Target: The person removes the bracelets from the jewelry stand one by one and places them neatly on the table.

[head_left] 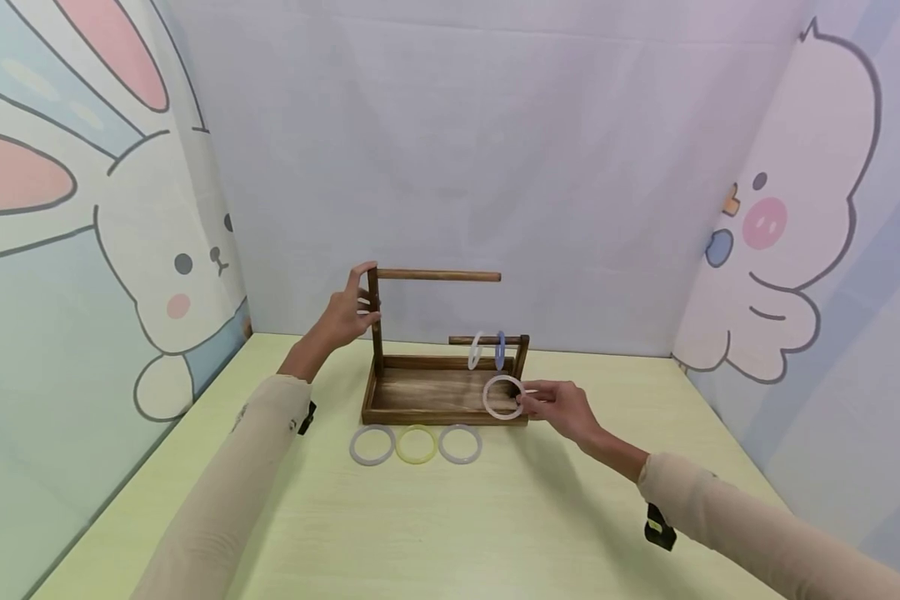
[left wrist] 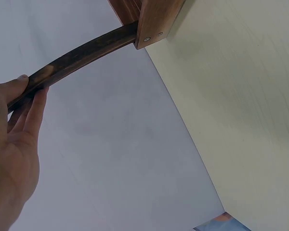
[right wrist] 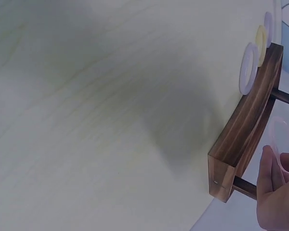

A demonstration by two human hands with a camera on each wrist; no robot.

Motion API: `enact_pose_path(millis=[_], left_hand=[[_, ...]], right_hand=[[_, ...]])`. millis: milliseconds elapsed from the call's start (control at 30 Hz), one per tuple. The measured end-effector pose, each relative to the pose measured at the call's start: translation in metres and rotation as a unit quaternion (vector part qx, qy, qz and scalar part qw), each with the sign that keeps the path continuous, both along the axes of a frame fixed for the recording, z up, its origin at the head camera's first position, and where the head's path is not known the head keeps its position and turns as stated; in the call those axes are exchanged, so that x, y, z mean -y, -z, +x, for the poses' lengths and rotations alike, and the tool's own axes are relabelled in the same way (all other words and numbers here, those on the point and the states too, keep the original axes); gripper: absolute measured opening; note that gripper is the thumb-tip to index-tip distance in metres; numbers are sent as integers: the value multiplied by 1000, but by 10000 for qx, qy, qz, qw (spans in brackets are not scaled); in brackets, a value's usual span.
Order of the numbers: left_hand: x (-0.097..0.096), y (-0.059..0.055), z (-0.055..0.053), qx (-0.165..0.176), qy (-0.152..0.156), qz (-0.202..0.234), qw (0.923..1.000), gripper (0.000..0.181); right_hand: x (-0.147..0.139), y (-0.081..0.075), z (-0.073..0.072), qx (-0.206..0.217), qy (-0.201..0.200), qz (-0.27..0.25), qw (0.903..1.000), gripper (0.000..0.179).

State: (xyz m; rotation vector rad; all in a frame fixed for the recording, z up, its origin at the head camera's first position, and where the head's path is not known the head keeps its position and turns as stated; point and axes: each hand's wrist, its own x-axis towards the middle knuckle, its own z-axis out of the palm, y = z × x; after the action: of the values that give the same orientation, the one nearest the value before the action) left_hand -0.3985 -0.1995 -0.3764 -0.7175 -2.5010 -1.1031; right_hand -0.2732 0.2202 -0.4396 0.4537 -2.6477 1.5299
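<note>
My left hand (head_left: 342, 317) grips the tall post (head_left: 376, 337) of a dark wooden stand near its top. In the left wrist view, the thumb lies on one side of that post (left wrist: 86, 54) and the fingers on the other. A pale pink bangle (head_left: 485, 398) is pinched by its right edge in my right hand (head_left: 566, 408), held up before the right end of the stand's tray (head_left: 442, 417). On the short lower rod (head_left: 461, 340) hang a white bangle (head_left: 474, 353) and a blue bangle (head_left: 500, 353). The upper rod (head_left: 438, 275) carries nothing.
In front of the tray, a lavender bangle (head_left: 372, 462), a yellow bangle (head_left: 417, 461) and another pale lavender bangle (head_left: 460, 461) lie in a row on the light table (head_left: 420, 533). A pale cloth wall (head_left: 495, 167) rises behind the stand, with cartoon-printed walls either side.
</note>
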Motion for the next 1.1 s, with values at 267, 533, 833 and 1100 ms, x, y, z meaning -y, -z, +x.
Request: enact_pose_path(millis=[267,533,833,1100], left_hand=[[0,1,-2,0,7,22,10000,96],[1,1,-2,-25,35,33,10000,97],[1,2,-2,-52,48,19,10000,98],[1,2,-3,-72,39,12,10000,98]], right_hand=[[0,17,7,207,-248,38,9995,30],[-2,34,11,331,-341,-35,9989,28],[-1,39,16,308,-284,49,9991,27],[1,44,18,521,223,-16,9984,24]])
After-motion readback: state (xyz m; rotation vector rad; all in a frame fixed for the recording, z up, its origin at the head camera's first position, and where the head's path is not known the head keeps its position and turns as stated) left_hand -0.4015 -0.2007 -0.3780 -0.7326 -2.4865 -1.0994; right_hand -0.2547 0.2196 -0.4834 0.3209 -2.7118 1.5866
